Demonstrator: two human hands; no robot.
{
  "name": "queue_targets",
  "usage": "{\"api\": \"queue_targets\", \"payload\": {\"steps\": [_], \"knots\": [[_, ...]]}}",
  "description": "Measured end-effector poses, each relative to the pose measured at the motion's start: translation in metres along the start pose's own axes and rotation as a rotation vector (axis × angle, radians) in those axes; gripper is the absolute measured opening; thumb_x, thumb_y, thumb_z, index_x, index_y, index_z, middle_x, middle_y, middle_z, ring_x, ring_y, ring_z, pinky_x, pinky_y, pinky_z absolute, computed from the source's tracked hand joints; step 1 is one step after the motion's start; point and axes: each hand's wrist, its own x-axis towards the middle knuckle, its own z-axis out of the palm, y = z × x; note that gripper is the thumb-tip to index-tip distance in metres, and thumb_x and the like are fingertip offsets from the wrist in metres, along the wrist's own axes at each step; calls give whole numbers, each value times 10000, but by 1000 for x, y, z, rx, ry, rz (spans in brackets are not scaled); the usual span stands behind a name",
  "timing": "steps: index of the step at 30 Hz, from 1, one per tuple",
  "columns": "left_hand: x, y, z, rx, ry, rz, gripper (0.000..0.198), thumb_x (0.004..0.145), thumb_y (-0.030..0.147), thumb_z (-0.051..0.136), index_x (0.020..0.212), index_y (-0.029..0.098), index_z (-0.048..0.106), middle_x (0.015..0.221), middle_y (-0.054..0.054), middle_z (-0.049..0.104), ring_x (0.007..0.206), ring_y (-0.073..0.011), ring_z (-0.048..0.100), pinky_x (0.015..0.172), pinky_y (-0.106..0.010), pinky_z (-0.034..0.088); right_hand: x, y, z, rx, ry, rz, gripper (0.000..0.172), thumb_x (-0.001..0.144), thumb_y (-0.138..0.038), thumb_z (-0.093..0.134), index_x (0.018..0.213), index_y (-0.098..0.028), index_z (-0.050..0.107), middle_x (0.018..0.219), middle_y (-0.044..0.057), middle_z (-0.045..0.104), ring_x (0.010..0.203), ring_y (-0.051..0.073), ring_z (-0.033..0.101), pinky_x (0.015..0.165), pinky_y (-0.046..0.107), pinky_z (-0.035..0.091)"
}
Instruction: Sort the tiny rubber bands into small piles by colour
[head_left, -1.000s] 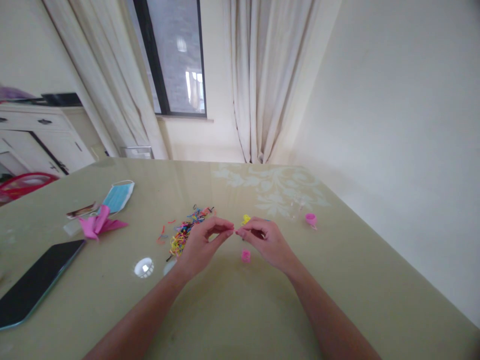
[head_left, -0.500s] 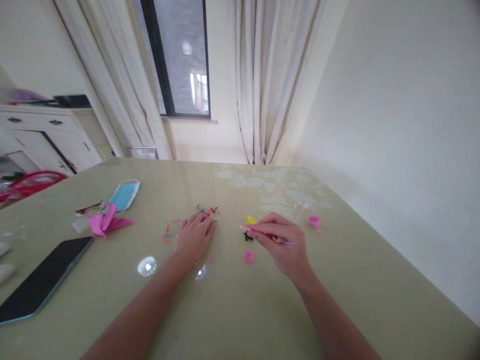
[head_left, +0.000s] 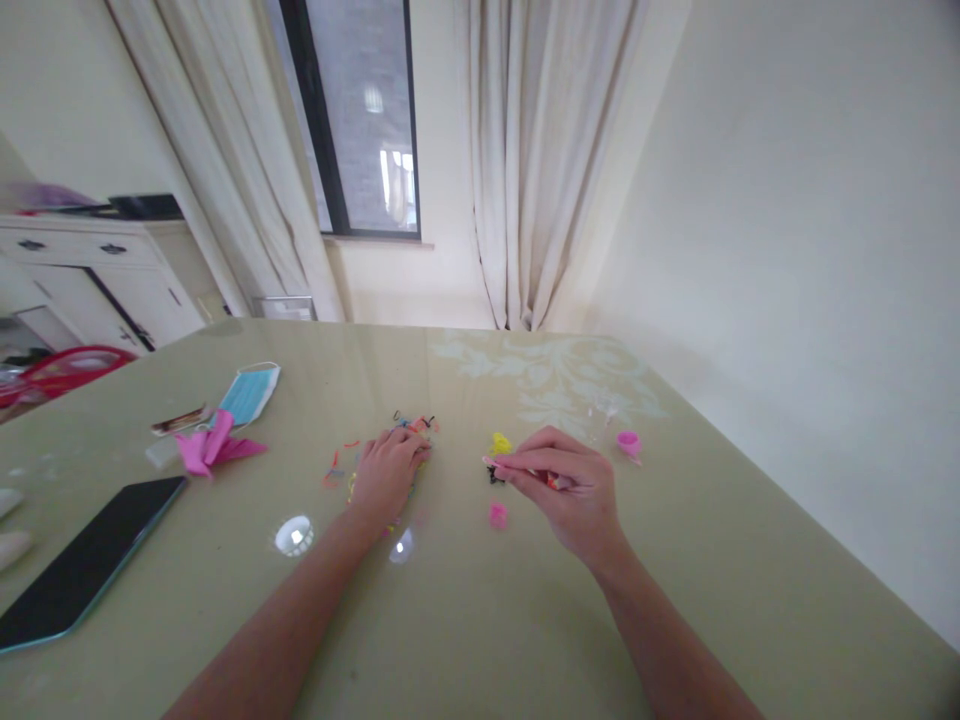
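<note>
My left hand (head_left: 386, 470) rests palm down on a heap of small coloured rubber bands (head_left: 413, 424) on the olive-green table (head_left: 480, 620); its fingers are curled over the bands. My right hand (head_left: 559, 480) lies a little to the right, fingers pressed together on a thin pink stick with a red bit near the palm. A yellow band cluster (head_left: 500, 443) and a small dark one (head_left: 494, 475) lie just off its fingertips. A pink band bundle (head_left: 497, 515) sits between my two hands.
A small pink cap (head_left: 627, 441) lies at the right. A dark tablet (head_left: 82, 562), a pink folded paper (head_left: 212, 448), a blue face mask (head_left: 251, 391) and a wrapper (head_left: 178, 420) lie at the left. The wall borders the table's right edge.
My hands, pinched together a second ago, have parted. The left one dropped onto the band heap; the right one shifted right, holding the pink stick. Little has moved in the last half second.
</note>
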Motion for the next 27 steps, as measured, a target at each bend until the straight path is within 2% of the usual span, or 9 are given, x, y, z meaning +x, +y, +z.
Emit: {"api": "queue_targets", "payload": {"steps": [5, 8, 11, 14, 17, 24, 27], "knots": [[2, 1, 2, 58, 7, 9, 273, 1057, 278, 519, 1187, 246, 756, 1226, -106, 743, 1178, -322, 645, 975, -449, 460, -1, 3, 0, 3, -29, 47, 128, 879, -216, 853, 982, -287, 879, 811, 29, 743, 633, 119, 582, 537, 251, 434], [2, 3, 2, 86, 9, 29, 254, 1051, 262, 529, 1176, 244, 750, 1224, -111, 743, 1181, -317, 650, 981, -439, 448, 2, 5, -6, -44, -104, 122, 88, 914, -310, 825, 960, -257, 877, 805, 35, 735, 619, 121, 557, 546, 260, 410], [2, 5, 1, 117, 11, 44, 221, 1048, 262, 539, 1126, 240, 744, 1214, -112, 746, 1182, -315, 652, 988, -439, 433, 6, 9, -16, -196, -316, 248, 177, 964, -372, 759, 939, -240, 874, 795, 39, 734, 624, 129, 550, 580, 271, 400], [2, 5, 0, 149, 17, 74, 218, 1051, 251, 529, 1138, 226, 728, 1245, -119, 739, 1201, -320, 644, 998, -451, 423, 7, 19, -23, -400, -543, 368, 191, 966, -336, 749, 868, -228, 871, 762, 35, 735, 648, 143, 574, 620, 274, 395], [3, 4, 0, 163, 17, 94, 209, 1049, 250, 536, 1143, 212, 719, 1270, -126, 734, 1223, -329, 632, 993, -456, 425, 4, 29, -23, -522, -666, 459, 194, 936, -295, 773, 784, -211, 860, 703, 32, 728, 656, 156, 601, 640, 277, 388], [4, 4, -1, 135, 5, 77, 199, 1043, 250, 547, 1094, 210, 735, 1246, -118, 748, 1205, -330, 641, 976, -466, 439, -1, 36, -12, -612, -737, 512, 152, 903, -208, 756, 828, -236, 885, 809, 57, 808, 734, 179, 678, 671, 280, 402], [5, 4, -1, 115, 7, 71, 206, 1041, 249, 544, 1084, 228, 745, 1251, -114, 748, 1201, -321, 643, 976, -459, 439, -3, 40, -12, -635, -767, 492, 169, 883, -184, 753, 814, -265, 885, 773, 45, 804, 720, 181, 676, 656, 282, 390]]}}
